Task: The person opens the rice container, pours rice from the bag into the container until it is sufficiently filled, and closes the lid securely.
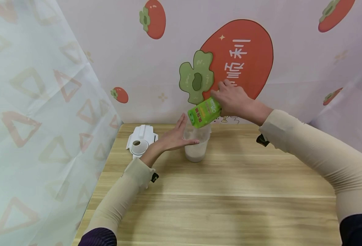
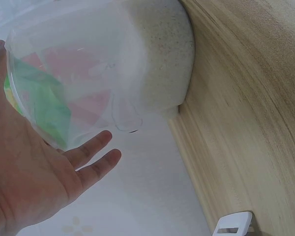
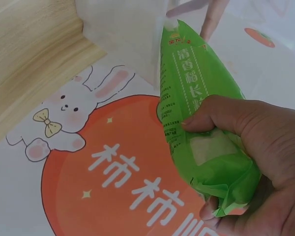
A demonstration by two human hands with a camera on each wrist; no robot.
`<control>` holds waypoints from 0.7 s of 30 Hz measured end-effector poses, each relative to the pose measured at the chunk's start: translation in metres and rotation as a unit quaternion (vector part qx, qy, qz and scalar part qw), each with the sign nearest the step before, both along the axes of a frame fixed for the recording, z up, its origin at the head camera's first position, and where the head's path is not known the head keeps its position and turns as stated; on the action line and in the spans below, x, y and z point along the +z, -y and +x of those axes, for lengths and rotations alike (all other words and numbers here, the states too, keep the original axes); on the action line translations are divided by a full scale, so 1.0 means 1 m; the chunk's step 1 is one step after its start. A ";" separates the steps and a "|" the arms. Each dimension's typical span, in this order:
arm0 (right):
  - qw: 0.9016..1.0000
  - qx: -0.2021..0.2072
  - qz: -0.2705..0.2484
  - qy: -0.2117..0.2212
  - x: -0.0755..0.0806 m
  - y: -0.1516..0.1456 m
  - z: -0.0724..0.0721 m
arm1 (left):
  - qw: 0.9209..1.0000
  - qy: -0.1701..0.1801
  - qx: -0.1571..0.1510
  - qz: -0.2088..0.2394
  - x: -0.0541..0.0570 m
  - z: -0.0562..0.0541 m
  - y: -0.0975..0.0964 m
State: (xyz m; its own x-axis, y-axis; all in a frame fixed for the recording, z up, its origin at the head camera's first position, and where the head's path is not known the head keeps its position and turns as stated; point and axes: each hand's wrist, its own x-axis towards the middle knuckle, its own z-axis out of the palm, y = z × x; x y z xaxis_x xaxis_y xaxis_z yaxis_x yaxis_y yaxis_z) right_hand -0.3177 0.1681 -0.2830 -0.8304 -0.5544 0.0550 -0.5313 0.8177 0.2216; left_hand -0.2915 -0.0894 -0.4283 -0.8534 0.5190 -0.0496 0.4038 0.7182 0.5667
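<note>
A translucent plastic container [image 1: 196,152] stands upright on the table, and white rice [image 2: 162,54] fills its lower part. My right hand [image 1: 233,99] grips the bottom end of a green rice bag [image 1: 204,112], which tilts mouth-down over the container's rim. In the right wrist view the thumb presses on the bag's printed side, and its narrow end meets the container. Fingers spread, my left hand [image 1: 175,136] steadies the container at its upper left side. The left wrist view shows that palm close to the rim, with the green bag visible through the clear wall.
On the table's left sits a white plastic lid-like part [image 1: 142,133] with a round piece on it. The wooden table [image 1: 230,198] ends at a patterned backdrop [image 1: 156,68] behind the container. Another patterned sheet [image 1: 45,136] hangs along the left edge.
</note>
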 end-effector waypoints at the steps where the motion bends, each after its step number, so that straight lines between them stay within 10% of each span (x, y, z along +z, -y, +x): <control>1: 1.000 0.001 0.001 -0.002 0.000 0.000 0.000 | 1.000 0.000 0.000 0.001 0.000 0.000 0.000; 21: 0.999 0.033 0.007 -0.041 -0.001 -0.001 0.000 | 1.000 0.004 -0.004 0.011 -0.003 -0.002 0.001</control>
State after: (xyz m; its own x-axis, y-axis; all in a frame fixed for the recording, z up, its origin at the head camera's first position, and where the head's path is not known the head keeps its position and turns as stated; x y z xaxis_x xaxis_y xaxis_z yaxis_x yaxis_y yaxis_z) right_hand -0.3176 0.1688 -0.2837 -0.7851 -0.6089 0.1128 -0.5633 0.7779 0.2783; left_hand -0.2935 -0.0903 -0.4318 -0.8486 0.5271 -0.0459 0.4046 0.7024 0.5856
